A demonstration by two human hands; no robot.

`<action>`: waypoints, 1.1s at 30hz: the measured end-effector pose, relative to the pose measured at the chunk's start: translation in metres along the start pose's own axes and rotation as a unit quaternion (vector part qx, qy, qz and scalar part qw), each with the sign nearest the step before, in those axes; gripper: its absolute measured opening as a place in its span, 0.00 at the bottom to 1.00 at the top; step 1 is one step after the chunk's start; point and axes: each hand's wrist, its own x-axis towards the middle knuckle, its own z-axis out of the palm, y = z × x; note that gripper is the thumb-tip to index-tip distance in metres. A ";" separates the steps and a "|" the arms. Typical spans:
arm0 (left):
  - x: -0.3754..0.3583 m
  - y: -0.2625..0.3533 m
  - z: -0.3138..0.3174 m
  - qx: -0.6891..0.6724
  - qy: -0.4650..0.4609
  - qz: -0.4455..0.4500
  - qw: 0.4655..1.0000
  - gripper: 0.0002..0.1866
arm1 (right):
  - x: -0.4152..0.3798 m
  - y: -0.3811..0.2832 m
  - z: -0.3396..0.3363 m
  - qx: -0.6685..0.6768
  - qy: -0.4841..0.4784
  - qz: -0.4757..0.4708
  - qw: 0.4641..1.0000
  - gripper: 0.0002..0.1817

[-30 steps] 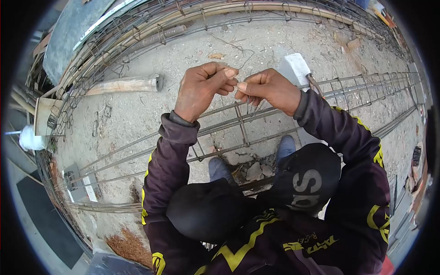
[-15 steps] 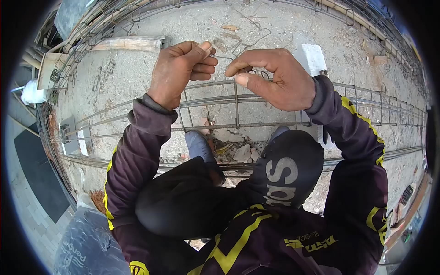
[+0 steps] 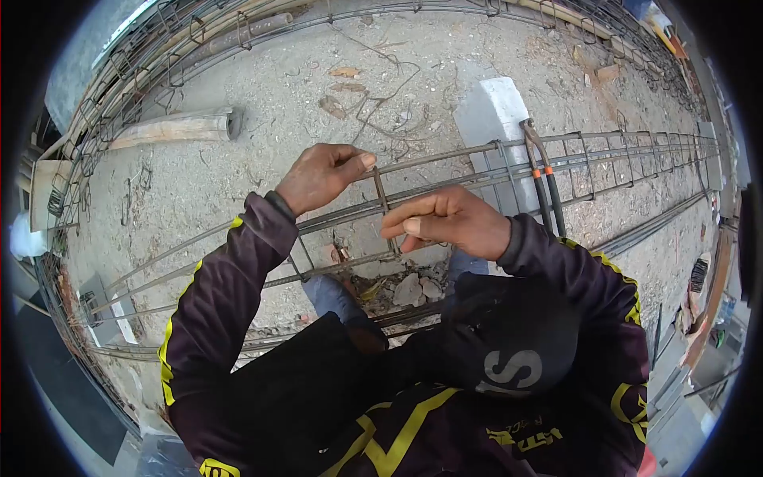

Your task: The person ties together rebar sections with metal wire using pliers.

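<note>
My left hand (image 3: 324, 176) pinches thumb and forefinger together at the top corner of a steel stirrup (image 3: 381, 188) in the rebar cage (image 3: 445, 181). Thin tie wire showed at these fingertips in the earlier view; now it is hardly visible. On the stirrup's right side, my right hand (image 3: 449, 219) holds its fingers bent close to the thumb, with the fingertips by the stirrup. Looped tie wire showed in that hand before; its palm is now hidden. Pincers (image 3: 544, 179) with dark handles and orange bands lie across the cage, right of my right hand.
Below the cage, my shoes (image 3: 338, 297) stand beside broken rubble (image 3: 409, 290). A pale block (image 3: 504, 107) lies behind the pincers. Loose bent wire (image 3: 389, 91) and a split wooden piece (image 3: 175, 129) are on the ground. More rebar cages (image 3: 199, 32) line the far edge.
Both hands have come down and nearer to the cage, the left to the stirrup's top corner. The view has shifted, bringing the pincers into plain sight. The wire between my hands no longer shows.
</note>
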 end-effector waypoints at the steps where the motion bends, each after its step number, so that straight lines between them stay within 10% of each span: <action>1: 0.013 -0.007 -0.006 0.029 0.003 -0.019 0.999 0.27 | -0.002 0.002 -0.001 0.006 0.006 0.015 1.000 0.20; 6: 0.036 -0.003 0.000 0.096 -0.114 -0.031 0.988 0.30 | 0.005 0.013 0.011 0.039 0.060 0.044 0.996 0.21; 13: 0.045 -0.036 0.012 -0.077 -0.051 -0.113 0.989 0.28 | 0.021 0.016 0.011 0.109 0.131 0.053 0.984 0.23; 33: 0.021 -0.016 0.011 -0.001 -0.046 -0.107 0.993 0.21 | 0.064 0.020 0.035 0.011 0.187 0.078 0.979 0.19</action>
